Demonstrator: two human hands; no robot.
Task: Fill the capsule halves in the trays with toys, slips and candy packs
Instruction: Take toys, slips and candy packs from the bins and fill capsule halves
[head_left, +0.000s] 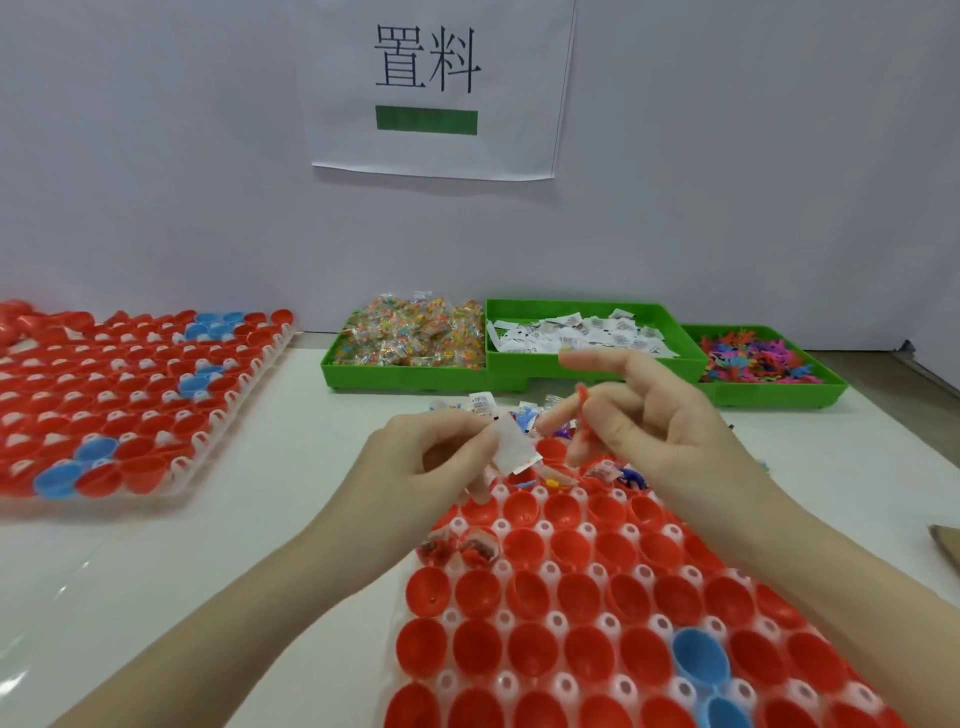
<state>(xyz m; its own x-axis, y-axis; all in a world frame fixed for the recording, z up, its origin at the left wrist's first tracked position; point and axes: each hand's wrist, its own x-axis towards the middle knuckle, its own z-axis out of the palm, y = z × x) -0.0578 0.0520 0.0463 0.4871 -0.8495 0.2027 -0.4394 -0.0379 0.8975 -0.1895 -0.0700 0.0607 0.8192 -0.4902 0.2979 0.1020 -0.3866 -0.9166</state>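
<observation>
Pale matte wall fills the background, with a white paper sign (435, 88) printed in black characters above a green bar. Below it lies a smooth white surface (291, 467). A translucent plastic tray (545, 530) in the foreground has round pegs between its wells and holds glossy red capsule halves (524, 644), cup-shaped and mostly hollow, plus a couple of blue capsule halves (700, 662). Some wells at its far end and left edge already hold crinkly clear packs and small toys.

The left hand (431, 462) hovers over the tray's far end, thumb and fingers curled, pinching a small white paper slip (511, 449). The right hand (660, 426) is just beside it, its index finger stretched out straight and the other fingers bent around a thin orange-red toy (583, 410).

A loose heap of slips, packs and toys (498, 410) lies on the surface behind the hands. Farther back stand three green plastic bins: the left bin (363, 371) heaped with clear candy packs (415, 332) of coloured sweets, the middle bin (597, 371) with printed paper slips (582, 332), the right bin (779, 392) with flat, spiky toys (758, 358) in mixed colours.

At left lies a second tray (208, 447) filled with red halves and a few blue ones, many showing white inside.
</observation>
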